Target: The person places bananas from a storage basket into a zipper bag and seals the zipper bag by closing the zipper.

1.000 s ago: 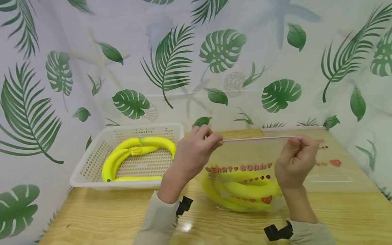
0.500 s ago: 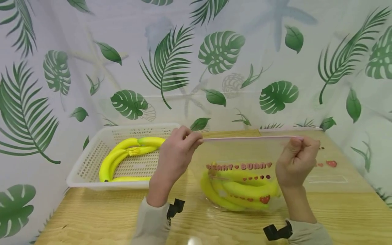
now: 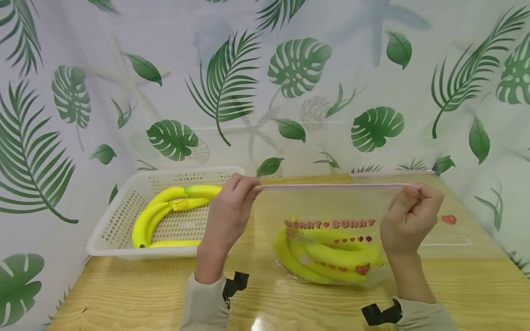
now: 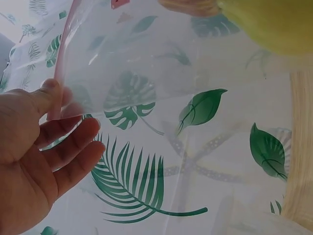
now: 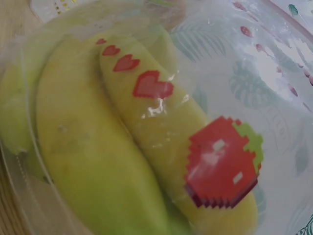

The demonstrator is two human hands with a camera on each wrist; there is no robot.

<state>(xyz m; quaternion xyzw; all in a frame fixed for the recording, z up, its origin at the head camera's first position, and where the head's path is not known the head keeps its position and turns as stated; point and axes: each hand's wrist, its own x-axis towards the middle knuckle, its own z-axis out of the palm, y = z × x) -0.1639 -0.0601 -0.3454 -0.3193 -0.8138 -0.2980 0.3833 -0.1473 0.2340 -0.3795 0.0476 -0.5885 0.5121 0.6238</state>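
A clear zip bag [image 3: 327, 204] with "BERRY BUNNY" print hangs upright by its pink zip edge, its lower part at the tabletop. Several yellow bananas [image 3: 343, 257] lie inside; the right wrist view shows the bananas [image 5: 98, 137] close up through the plastic. My left hand [image 3: 227, 216] pinches the left end of the zip edge. In the left wrist view, the thumb and index finger of my left hand [image 4: 44, 142] hold that corner while the other fingers are loosely bent. At the opposite end, my right hand [image 3: 410, 220] grips the edge with curled fingers. The zip edge runs taut between them.
A white perforated basket [image 3: 103, 230] with several bananas [image 3: 151, 216] stands on the left of the wooden table [image 3: 136, 294]. Another clear bag [image 3: 455, 243] lies flat at the right. Behind the table hangs a leaf-patterned cloth [image 3: 232, 92].
My left hand has slid leftward along the zip edge to its left end, in front of the basket. My right hand has shifted slightly right, still gripping the other end.
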